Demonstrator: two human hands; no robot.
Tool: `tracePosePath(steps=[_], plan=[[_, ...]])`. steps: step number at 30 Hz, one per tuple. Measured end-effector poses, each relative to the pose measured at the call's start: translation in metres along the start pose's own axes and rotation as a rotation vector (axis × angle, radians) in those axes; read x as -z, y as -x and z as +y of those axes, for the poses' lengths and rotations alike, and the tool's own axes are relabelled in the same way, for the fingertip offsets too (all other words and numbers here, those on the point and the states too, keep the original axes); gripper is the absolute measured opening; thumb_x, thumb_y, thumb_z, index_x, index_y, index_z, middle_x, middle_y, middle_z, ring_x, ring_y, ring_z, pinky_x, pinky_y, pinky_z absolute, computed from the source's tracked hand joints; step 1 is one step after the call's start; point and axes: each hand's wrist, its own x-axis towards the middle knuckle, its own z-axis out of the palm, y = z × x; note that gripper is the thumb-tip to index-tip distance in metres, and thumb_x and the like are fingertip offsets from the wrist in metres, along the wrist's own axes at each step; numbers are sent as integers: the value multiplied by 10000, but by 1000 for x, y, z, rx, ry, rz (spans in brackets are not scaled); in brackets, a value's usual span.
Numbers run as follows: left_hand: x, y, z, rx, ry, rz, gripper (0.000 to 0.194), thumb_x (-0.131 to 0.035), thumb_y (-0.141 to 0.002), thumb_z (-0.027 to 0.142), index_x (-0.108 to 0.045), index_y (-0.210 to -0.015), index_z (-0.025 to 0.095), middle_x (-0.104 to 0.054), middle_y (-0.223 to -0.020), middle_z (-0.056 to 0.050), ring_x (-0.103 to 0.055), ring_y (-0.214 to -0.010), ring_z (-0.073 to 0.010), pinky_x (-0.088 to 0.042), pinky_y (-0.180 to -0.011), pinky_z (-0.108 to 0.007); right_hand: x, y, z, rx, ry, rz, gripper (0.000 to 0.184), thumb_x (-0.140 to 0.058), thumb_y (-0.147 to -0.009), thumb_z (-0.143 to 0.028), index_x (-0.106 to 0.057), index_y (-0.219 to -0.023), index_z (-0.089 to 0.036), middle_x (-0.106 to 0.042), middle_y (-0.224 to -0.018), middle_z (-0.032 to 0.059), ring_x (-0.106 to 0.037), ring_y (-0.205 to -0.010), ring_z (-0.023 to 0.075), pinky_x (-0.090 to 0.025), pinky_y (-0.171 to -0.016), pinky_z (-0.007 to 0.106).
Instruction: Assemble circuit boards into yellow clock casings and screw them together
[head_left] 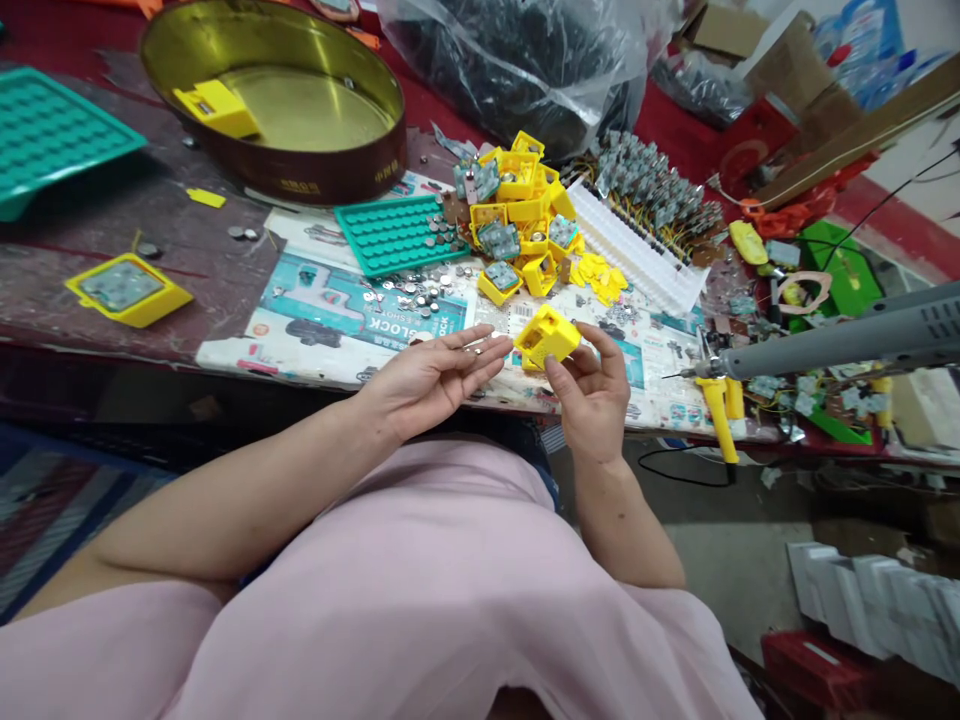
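My right hand [596, 395] grips a small yellow plastic housing [551, 338] between thumb and fingers, tilted so that a hollow in it faces left. Just left of the housing, my left hand [442, 378] is palm up with its fingers stretched out towards it. Tiny shiny specks show at the left fingers, too small to name. Beyond the hands is a pile of yellow housings [529, 205], some with circuit boards [499, 238] on them. Loose button cells [424, 295] lie beside a teal ridged tray [397, 235].
An oval metal tin [277, 170] stands at the back left, with a yellow housing inside. Another housing with a board [124, 288] lies at left. A white foam strip [637, 245] carries wired parts. At right, a grey tool arm [840, 335] reaches in above a yellow-handled tool [718, 415].
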Motion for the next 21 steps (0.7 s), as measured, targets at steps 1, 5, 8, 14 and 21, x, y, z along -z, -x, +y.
tracePosePath(steps=[1,5,8,14,21], plan=[[2,-1,0,-9,-5,1,461,-455,-855,-70,-572,-1278,68,-751,-1014,-107,-743,-943,-118,-590,-893,-194,1,0,1,14,8,-1,468,-718,-803,-492,-500,-1173,-307,-699,-1039,22,-723,-899,159,-623,-834,325],[14,-1,11,-44,-82,10,252,-472,-909,-6,-673,-1020,99,-750,-847,-60,-718,-667,-79,-573,-596,-137,8,6,7,109,37,16,405,-722,-834,-374,-549,-1195,-315,-711,-1038,8,-729,-912,147,-629,-833,300],[31,2,29,-165,-293,15,148,-559,-879,48,-680,-931,114,-702,-708,-22,-559,-422,-45,-381,-368,-122,17,15,13,279,179,-14,454,-721,-837,-253,-581,-1263,-326,-718,-1139,25,-725,-994,159,-626,-887,309],[58,-3,49,-606,-1365,58,101,-583,-867,226,-674,-892,190,-670,-731,-24,-583,-591,-129,-460,-618,-231,18,22,18,691,558,-305,540,-641,-877,-133,-564,-1368,-346,-742,-1153,46,-723,-1047,180,-620,-921,328],[33,-45,42,-735,-2132,-70,311,-398,-873,99,-684,-986,147,-647,-1052,-195,-611,-1005,-322,-467,-802,-396,-3,5,25,788,833,-397,368,-544,-945,-152,-678,-1237,-332,-730,-1207,53,-704,-1062,198,-604,-920,368]])
